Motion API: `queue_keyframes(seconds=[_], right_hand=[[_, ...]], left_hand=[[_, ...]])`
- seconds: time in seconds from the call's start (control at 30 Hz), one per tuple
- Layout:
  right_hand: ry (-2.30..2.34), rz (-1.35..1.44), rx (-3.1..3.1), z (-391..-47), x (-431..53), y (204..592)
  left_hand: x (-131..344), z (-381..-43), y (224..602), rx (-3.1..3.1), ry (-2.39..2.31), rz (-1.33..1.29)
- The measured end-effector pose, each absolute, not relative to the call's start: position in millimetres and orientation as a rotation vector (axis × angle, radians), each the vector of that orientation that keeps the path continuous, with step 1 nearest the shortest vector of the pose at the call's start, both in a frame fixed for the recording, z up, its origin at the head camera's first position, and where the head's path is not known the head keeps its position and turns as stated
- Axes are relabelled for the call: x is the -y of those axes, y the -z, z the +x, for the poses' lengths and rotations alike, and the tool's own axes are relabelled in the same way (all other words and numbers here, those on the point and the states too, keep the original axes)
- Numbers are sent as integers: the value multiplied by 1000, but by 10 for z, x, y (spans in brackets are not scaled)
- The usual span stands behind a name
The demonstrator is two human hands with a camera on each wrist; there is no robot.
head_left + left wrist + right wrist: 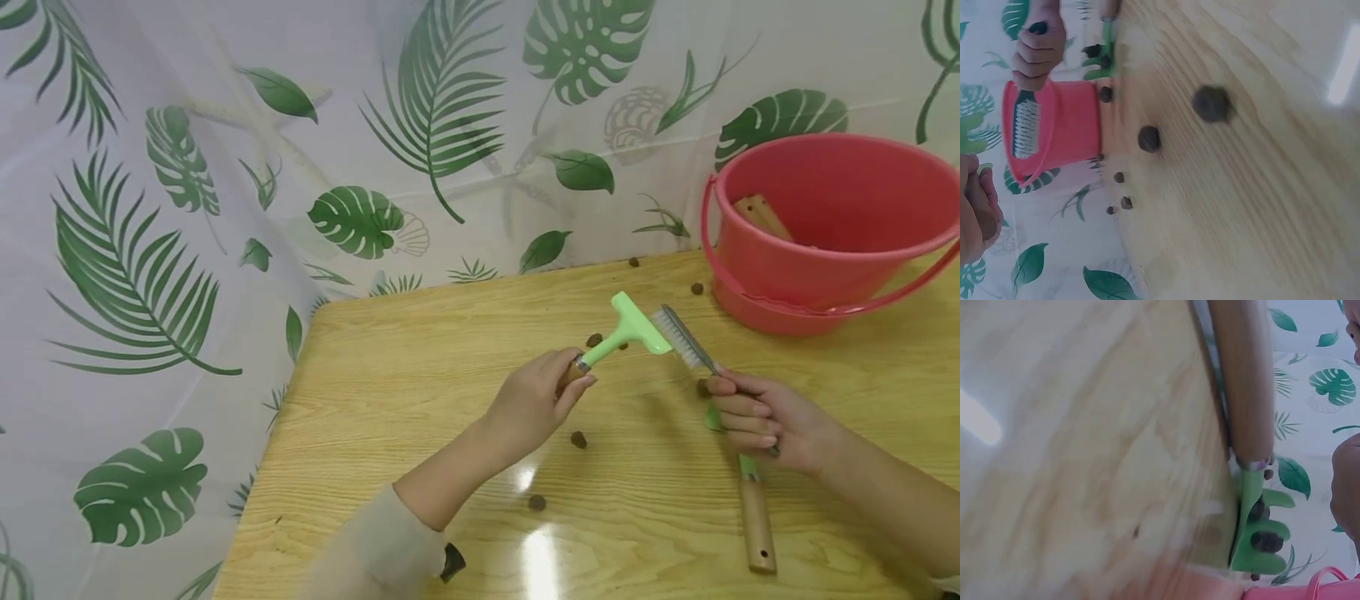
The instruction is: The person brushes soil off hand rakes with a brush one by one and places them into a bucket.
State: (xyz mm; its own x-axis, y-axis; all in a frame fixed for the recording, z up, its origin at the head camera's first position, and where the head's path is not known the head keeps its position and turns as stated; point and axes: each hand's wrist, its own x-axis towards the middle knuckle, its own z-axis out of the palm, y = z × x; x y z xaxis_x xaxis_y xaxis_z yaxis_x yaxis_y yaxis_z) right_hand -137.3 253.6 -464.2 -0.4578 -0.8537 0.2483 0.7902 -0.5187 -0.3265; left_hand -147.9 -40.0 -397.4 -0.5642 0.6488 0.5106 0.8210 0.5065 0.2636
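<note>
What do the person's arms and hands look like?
The left hand and right hand are bare, with no gloves or rings showing. The left sleeve is plain and pale greyish-beige; only a sliver of the right sleeve shows.

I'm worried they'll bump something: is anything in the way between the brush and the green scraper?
Nothing visible is. The brush in the right hand is right beside the head of the green scraper in the left hand. The dark lumps lie lower down, on the table.

Apparently no readable lettering
</note>
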Motion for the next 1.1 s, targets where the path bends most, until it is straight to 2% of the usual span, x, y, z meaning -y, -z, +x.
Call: queue_keyframes(seconds=[0.33,0.73,1.1], right_hand=[[1988,-558,-782,-1250,-2733,4586],[1937,-495,-946,-1219,-3026,4556],[1565,-159,-1737,-1097,-3457,4517]], left_hand=[[332,-1602,3916,2559,684,-1355],[245,-1688,3835,2550,610,-1434],[48,-1881,3565,2683,393,-1452]])
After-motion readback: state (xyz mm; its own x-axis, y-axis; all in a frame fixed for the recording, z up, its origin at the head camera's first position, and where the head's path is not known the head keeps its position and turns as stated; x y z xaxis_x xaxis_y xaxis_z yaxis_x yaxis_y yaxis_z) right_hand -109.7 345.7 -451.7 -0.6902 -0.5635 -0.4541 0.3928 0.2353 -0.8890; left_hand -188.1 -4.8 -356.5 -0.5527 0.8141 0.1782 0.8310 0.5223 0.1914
